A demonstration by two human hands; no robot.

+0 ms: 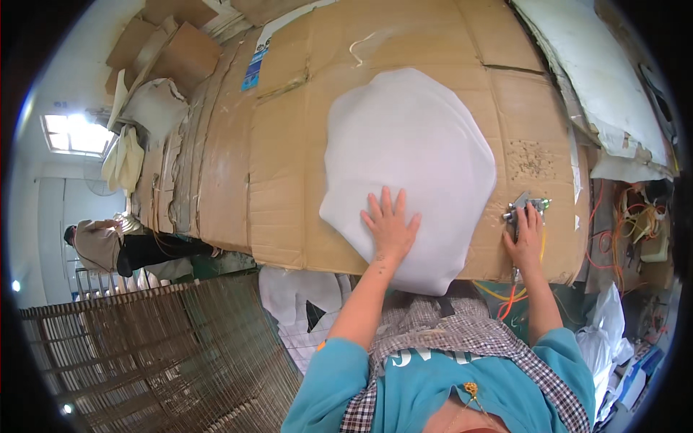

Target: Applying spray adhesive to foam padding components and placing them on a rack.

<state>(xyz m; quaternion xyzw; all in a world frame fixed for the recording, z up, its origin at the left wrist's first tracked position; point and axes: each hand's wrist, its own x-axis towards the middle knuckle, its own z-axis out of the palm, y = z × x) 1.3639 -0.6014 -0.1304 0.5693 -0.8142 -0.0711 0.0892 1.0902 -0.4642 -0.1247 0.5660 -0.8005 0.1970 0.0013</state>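
A large, pale white, rounded piece of padded-looking material [411, 151] lies on the cardboard-covered table [281, 195], its near end hanging over the front edge. My left hand [390, 228] rests flat on its near part, fingers spread. To the right, a metal spray gun [522, 202] with a green-tipped knob lies on the cardboard, and my right hand [526, 238] has its fingers around it. An orange hose [511, 302] runs from its lower end over the table edge. Part of the spray gun is hidden beneath my hand.
Dark specks [530, 159] dot the cardboard at the right. White sheets [592, 72] are stacked on the far right, with plastic bags [605, 328] below. A slatted rack [159, 353] stands at the lower left. Another person [101, 245] is farther left. Cardboard boxes [184, 58] sit at the back left.
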